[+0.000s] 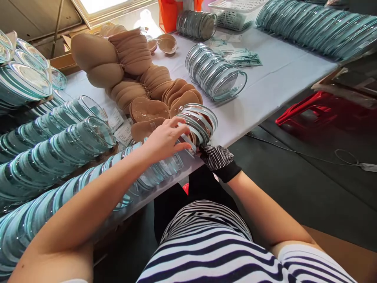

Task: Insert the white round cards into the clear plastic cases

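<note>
At the table's near edge, a short row of clear oval plastic cases (203, 118) shows tan pads inside. My left hand (167, 138) is bare and reaches over the left side of this row, thumb and fingers apart, fingertips close to the nearest case. My right hand (218, 158) wears a black glove with white dots. Its fingers curl at the lower edge of the nearest clear case (189, 144), partly hidden. Stacks of tan moulded pads (150, 109) lie just beyond my left hand.
Rows of nested clear cases (55, 153) fill the left side. More stand across the white table (282, 74), at its middle (215, 72) and far right (312, 29). Small printed packets (243, 57) lie near a white basket (235, 13). A red stool (309, 112) stands on the right.
</note>
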A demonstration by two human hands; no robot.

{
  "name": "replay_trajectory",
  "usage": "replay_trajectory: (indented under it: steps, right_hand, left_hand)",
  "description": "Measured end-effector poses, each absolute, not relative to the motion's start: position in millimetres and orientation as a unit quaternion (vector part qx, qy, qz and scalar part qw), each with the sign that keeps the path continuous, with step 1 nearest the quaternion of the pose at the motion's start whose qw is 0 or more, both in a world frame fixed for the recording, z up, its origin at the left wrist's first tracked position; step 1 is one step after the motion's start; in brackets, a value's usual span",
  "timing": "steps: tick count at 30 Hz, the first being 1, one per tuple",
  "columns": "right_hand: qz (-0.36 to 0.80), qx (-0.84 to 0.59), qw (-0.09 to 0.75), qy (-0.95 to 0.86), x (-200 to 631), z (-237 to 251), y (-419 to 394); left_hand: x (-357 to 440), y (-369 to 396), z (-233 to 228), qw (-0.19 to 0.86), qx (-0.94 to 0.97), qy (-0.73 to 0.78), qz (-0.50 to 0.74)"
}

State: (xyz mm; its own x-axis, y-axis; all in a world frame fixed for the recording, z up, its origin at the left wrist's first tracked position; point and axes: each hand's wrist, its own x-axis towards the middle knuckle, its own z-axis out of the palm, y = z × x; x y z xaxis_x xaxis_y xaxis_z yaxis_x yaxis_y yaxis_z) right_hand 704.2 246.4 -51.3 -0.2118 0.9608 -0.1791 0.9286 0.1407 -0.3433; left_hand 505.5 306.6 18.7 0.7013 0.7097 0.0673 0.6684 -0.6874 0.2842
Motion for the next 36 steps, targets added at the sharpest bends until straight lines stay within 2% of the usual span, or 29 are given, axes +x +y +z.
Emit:
replay_trajectory:
  steps: [5,8,10,12,15,17,19,22,28,31,33,36]
  right_hand:
    - [0.140,-0.631,0.029,-0.762,696.5,-56.5,247.1]
    - [0.157,-0.597,0.021,-0.786,696.1,-58.8,252.9]
    - [0.177,-0.558,0.044,-0.809,698.8,-62.8,253.9]
    - [0.189,-0.510,0.108,-0.832,705.9,-66.7,251.9]
    - [0.159,-0.460,0.301,-0.820,725.2,-66.8,251.9]
    - [0.111,-0.491,0.441,-0.743,737.2,-63.6,261.4]
    - [0.096,-0.537,0.506,-0.668,738.9,-62.1,278.0]
    - [0.122,-0.537,0.482,-0.682,717.8,-69.3,298.5]
    - [0.096,-0.521,0.461,-0.712,702.1,-81.8,297.2]
    - [0.068,-0.525,0.464,-0.710,716.1,-52.4,310.7]
    - [0.042,-0.468,0.448,-0.760,710.4,-20.5,332.0]
    - [0.028,-0.342,0.372,-0.862,669.3,23.6,380.3]
  left_hand:
    - [504.0,312.0,22.2,0.135,0.927,0.343,0.064]
    - [508.5,319.3,23.0,0.132,0.933,0.330,0.058]
    - [513.3,324.8,21.9,0.115,0.941,0.312,0.066]
    - [517.1,329.9,19.9,0.121,0.944,0.296,0.086]
    - [518.5,335.8,16.9,0.163,0.936,0.295,0.102]
    - [518.2,338.2,16.0,0.173,0.935,0.296,0.086]
    - [519.5,338.0,16.0,0.165,0.940,0.291,0.068]
    - [526.6,331.9,16.6,0.147,0.946,0.281,0.064]
    - [516.5,329.1,21.8,0.145,0.941,0.287,0.104]
    - [468.7,327.9,38.1,0.159,0.915,0.331,0.167]
    - [426.2,318.4,50.9,0.148,0.887,0.391,0.197]
    - [371.6,288.3,60.8,0.133,0.851,0.486,0.148]
